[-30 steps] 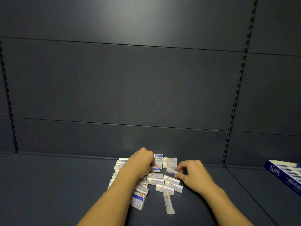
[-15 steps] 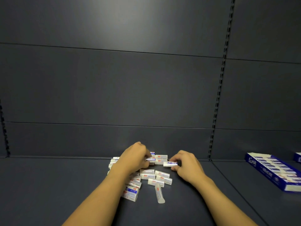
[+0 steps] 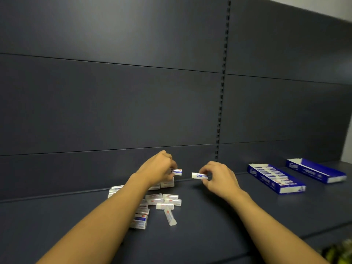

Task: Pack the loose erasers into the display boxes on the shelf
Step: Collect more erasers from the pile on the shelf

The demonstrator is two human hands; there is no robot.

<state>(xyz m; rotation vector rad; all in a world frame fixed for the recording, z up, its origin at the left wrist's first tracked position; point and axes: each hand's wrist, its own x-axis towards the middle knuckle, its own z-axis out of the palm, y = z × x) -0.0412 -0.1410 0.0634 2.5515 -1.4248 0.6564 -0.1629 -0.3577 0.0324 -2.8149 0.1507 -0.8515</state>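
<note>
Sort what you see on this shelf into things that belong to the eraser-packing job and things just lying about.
Job: left hand and right hand, each pinching an eraser; loose erasers; two display boxes.
Lying about: yellow-green object, blurred, bottom right corner.

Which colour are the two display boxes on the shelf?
The display boxes are dark blue with white lettering and white inside; head view.

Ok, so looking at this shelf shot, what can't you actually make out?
Head view only:
- Print on the eraser in the left hand and the eraser in the right hand: too small.
- Part of the loose pile: hidden under the left forearm.
- Far display box: contents hidden by its wall.
- Yellowish object: blurred, cut off at the bottom right corner.
</note>
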